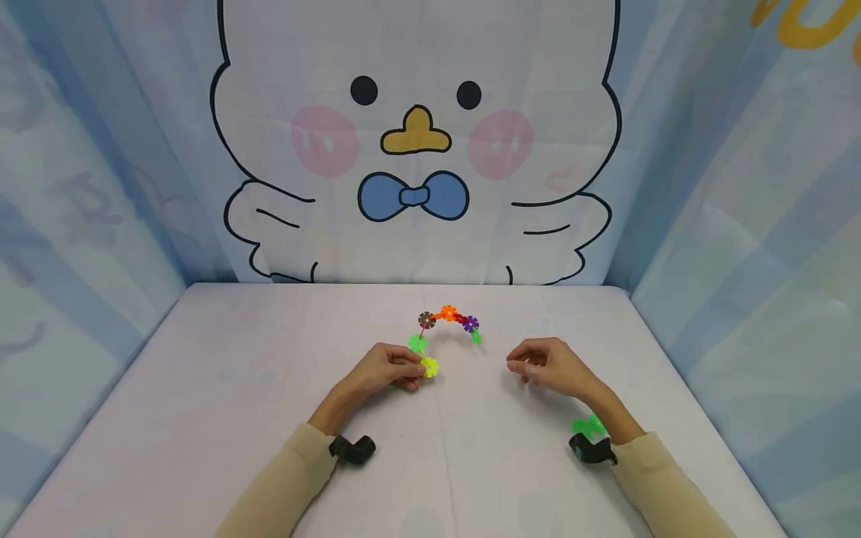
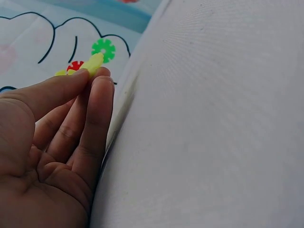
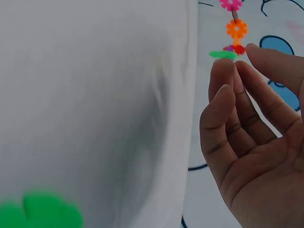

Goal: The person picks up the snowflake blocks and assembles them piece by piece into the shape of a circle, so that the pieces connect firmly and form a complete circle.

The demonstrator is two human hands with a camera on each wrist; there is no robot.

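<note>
My left hand pinches a yellow snowflake disc between thumb and fingers; the left wrist view shows the yellow disc edge-on at the fingertips. That disc ends an arched chain of linked snowflake discs, with a light green disc, a brown disc, an orange disc and a purple disc along it. A green disc forms the other end. My right hand hovers right of the chain, fingers loosely bent, thumb apart, holding nothing.
Loose green discs lie on the white table beside my right wrist, partly hidden by the wrist camera. A cartoon-printed curtain hangs behind the table's back edge, with more curtain at both sides.
</note>
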